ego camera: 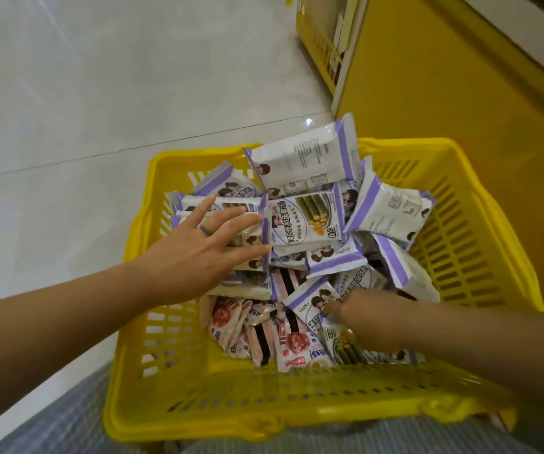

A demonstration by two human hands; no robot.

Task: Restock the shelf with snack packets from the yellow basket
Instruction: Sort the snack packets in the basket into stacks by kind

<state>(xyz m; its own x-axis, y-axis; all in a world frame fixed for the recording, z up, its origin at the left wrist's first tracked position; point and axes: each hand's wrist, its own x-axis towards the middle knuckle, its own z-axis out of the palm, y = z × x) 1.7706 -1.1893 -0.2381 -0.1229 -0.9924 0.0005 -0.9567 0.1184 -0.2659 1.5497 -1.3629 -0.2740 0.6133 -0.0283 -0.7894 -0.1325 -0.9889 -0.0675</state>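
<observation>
Reaching into the yellow basket [231,421], the left hand [198,253] is spreading its straight fingers wide over the heap. Its fingertips are touching the edge of a face-up purple-and-white snack packet [303,221] without closing on it. The right hand [359,319] is digging into the near right side of the pile. Its fingers are disappearing among the packets, so whether it is gripping one cannot be told.

Purple-and-white packets are filling the far and middle parts of the basket, one tilting up over the far rim. Pink packets [247,335] are lying lower, toward the near side, between the two forearms.

These sealed, puffed pouches are probably going to feel light, soft and a little slick, with contents that could crush. Taking each by a crimped end seam, or lightly across its flat faces, is looking safest. A yellow shelf unit [428,93] is standing just beyond the basket's far right corner.
</observation>
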